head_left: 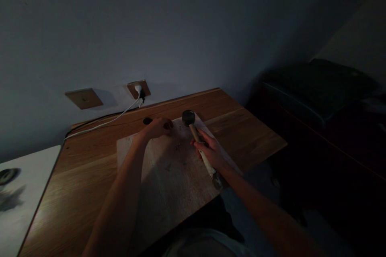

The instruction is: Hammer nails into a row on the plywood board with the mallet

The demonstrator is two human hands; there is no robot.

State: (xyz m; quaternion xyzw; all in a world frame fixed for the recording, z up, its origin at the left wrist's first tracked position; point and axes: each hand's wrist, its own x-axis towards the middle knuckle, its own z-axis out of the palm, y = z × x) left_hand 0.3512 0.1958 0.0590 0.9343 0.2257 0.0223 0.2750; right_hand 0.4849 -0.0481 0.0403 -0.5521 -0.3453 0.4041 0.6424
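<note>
A pale board (169,184) lies on the wooden table (90,176) in front of me. My right hand (211,150) is closed round the wooden handle of a mallet (193,126), whose dark round head rests near the board's far edge. My left hand (158,127) reaches to the board's far edge, its fingers pinched on a small dark round piece (167,125). A second dark round piece (147,121) lies on the table just left of that hand. Small bits lie scattered on the board between my hands.
A white cable (105,122) runs along the table's back edge to a plug in a wall socket (138,88); a second wall plate (83,98) sits left. A white surface (24,192) adjoins the table's left side. Dark furniture (319,84) stands at right.
</note>
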